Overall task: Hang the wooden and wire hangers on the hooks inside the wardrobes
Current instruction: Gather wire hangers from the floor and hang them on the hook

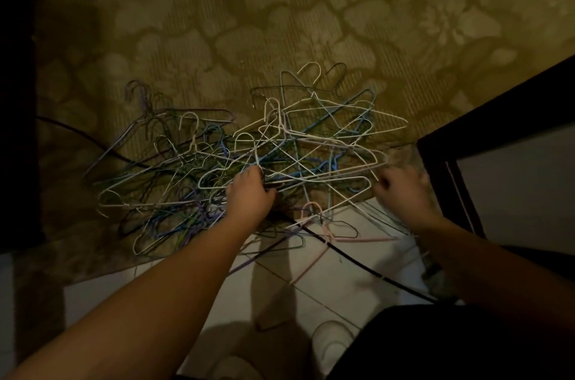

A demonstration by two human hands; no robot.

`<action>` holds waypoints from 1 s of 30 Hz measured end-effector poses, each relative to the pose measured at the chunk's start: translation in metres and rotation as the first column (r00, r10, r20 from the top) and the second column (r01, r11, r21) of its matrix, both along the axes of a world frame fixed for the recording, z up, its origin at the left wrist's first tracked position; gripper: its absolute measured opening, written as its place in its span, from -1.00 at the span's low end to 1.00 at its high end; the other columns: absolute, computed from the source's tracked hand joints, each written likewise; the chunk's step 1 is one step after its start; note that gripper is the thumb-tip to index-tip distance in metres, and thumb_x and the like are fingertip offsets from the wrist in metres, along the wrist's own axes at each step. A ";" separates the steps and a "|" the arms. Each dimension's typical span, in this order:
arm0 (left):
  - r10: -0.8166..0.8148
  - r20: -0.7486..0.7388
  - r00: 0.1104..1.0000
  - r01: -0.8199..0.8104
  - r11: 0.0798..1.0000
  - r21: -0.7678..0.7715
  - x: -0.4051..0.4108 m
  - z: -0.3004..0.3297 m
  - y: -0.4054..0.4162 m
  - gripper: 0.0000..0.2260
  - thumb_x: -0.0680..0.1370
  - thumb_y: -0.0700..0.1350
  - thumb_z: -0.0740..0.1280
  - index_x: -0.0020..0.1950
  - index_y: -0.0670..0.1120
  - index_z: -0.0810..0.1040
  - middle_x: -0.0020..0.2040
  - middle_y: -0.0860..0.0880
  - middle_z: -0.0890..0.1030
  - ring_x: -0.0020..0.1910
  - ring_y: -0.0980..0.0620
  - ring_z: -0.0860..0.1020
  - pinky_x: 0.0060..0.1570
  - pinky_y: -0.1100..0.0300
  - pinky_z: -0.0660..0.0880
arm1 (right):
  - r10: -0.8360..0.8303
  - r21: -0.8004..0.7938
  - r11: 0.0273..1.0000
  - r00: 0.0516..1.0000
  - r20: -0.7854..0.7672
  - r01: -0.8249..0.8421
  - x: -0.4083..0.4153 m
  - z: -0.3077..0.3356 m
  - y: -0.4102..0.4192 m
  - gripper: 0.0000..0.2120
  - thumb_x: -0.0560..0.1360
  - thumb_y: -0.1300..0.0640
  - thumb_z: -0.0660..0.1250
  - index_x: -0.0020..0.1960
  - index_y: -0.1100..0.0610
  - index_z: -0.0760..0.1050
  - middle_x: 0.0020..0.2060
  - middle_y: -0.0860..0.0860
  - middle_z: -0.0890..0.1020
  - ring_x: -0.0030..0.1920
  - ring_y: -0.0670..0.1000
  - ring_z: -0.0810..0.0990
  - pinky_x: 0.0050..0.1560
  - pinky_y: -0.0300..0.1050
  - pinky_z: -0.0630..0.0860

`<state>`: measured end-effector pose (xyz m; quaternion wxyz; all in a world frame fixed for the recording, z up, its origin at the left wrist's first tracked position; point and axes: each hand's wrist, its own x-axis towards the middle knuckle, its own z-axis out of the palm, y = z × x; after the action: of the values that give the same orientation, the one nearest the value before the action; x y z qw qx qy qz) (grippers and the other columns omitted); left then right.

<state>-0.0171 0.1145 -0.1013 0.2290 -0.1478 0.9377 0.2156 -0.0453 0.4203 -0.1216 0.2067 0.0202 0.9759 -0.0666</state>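
white, blue, purple wire hangers [249, 155], floral olive carpet [280, 21]

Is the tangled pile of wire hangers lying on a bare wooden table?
No, the tangled pile of coloured wire hangers lies on a floral-patterned olive carpet, spilling onto pale floor tiles.

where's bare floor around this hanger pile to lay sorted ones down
Bare carpet lies beyond the hanger pile. White tile between the forearms is partly free, crossed by a black cable and a pink hanger. It is crowded where the left hand and right hand reach in.
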 end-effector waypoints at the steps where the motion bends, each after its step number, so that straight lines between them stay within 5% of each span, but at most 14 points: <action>1: 0.029 -0.002 1.000 -0.029 0.999 0.013 -0.002 0.001 -0.001 -0.66 0.54 0.02 0.38 0.23 -0.07 0.40 0.15 -0.09 0.54 0.19 -0.15 0.47 0.20 -0.03 0.37 | 0.006 -0.038 0.999 1.000 0.002 -0.006 0.001 0.001 0.002 -0.87 0.52 0.02 0.28 -0.17 0.03 0.50 -0.16 0.01 0.55 0.02 0.10 0.49 0.11 0.05 0.31; 5: 0.116 -0.024 0.993 -0.115 0.992 0.045 -0.004 0.004 -0.004 -0.82 0.58 -0.05 0.32 0.05 -0.01 0.31 -0.09 -0.07 0.56 0.02 -0.19 0.53 -0.06 0.01 0.44 | 0.010 -0.122 0.992 0.999 0.043 -0.005 0.002 0.010 0.009 -0.85 0.55 0.06 0.28 -0.10 0.08 0.58 -0.15 0.06 0.64 -0.08 0.15 0.58 -0.05 -0.03 0.36; 9: 0.278 0.019 0.960 -0.275 0.935 0.223 -0.010 0.014 -0.009 -0.85 0.60 -0.10 0.27 0.12 -0.04 0.34 -0.20 -0.04 0.52 -0.23 -0.09 0.54 -0.29 0.06 0.52 | -0.019 -0.102 0.995 0.999 -0.051 0.014 -0.001 0.021 0.012 -0.91 0.51 0.08 0.28 -0.06 0.07 0.54 -0.18 0.03 0.63 -0.11 0.15 0.59 -0.11 -0.08 0.29; 13: 0.343 0.103 0.934 -0.353 0.833 0.426 -0.016 0.021 -0.020 -0.86 0.56 -0.13 0.33 0.08 0.01 0.60 -0.14 -0.08 0.64 -0.17 -0.11 0.58 -0.22 0.07 0.48 | -0.159 -0.344 0.922 0.983 0.089 0.180 -0.011 0.034 0.009 -0.79 0.53 0.10 0.31 0.16 0.05 0.51 -0.09 -0.03 0.60 -0.09 0.03 0.57 -0.13 -0.12 0.43; 18: 0.273 0.229 0.934 -0.356 0.750 0.558 -0.018 0.036 -0.032 -0.88 0.54 -0.15 0.38 -0.11 0.05 0.66 -0.08 0.06 0.63 -0.05 0.00 0.53 -0.07 0.12 0.43 | -0.281 -0.286 0.929 0.951 -0.131 0.236 -0.037 0.025 0.003 -0.71 0.49 0.02 0.33 0.08 0.21 0.53 0.05 0.17 0.55 0.06 0.20 0.52 0.05 0.09 0.51; 20: 0.239 0.252 0.938 -0.345 0.738 0.580 -0.017 0.040 -0.035 -0.96 0.52 -0.07 0.43 -0.09 0.02 0.68 -0.10 0.07 0.64 -0.08 0.05 0.54 -0.10 0.14 0.42 | -0.320 -0.260 0.911 0.947 0.042 0.319 -0.051 0.020 -0.006 -0.48 0.47 -0.16 0.34 0.26 0.19 0.47 0.20 0.17 0.53 0.17 0.21 0.51 0.17 0.13 0.50; 23: 0.248 0.251 0.936 -0.349 0.755 0.555 -0.015 0.044 -0.033 -0.78 0.49 0.11 0.43 -0.07 -0.03 0.71 -0.09 0.03 0.63 -0.09 0.04 0.54 -0.18 0.17 0.40 | -0.262 -0.219 0.914 0.909 0.325 0.342 -0.060 0.016 -0.025 -0.35 0.50 -0.21 0.34 0.43 0.15 0.34 0.31 0.16 0.50 0.23 0.17 0.51 0.21 0.05 0.48; 27: 0.293 0.207 0.934 -0.358 0.771 0.526 -0.016 0.045 -0.033 -0.72 0.50 0.15 0.40 -0.15 -0.06 0.71 -0.06 -0.03 0.64 -0.07 -0.03 0.54 -0.13 0.11 0.45 | -0.170 -0.212 0.939 0.901 0.399 0.271 -0.057 0.019 -0.035 -0.59 0.52 -0.19 0.34 0.14 0.12 0.43 -0.05 0.10 0.59 -0.22 -0.03 0.51 -0.30 -0.15 0.39; 30: 0.338 0.206 0.919 -0.394 0.738 0.548 -0.019 0.050 -0.037 -0.72 0.49 0.09 0.42 -0.15 -0.12 0.71 -0.17 -0.07 0.62 -0.19 -0.05 0.51 -0.18 0.09 0.44 | -0.195 -0.333 0.866 0.866 0.460 0.372 -0.055 0.030 -0.028 -0.62 0.52 -0.15 0.35 0.10 0.16 0.50 -0.18 0.05 0.60 -0.23 0.00 0.54 -0.24 -0.15 0.44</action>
<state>-0.0361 0.0779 -0.0510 0.2592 -0.2621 0.7679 0.5239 -0.1002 0.3928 -0.0912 0.3946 0.1363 0.8595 -0.2950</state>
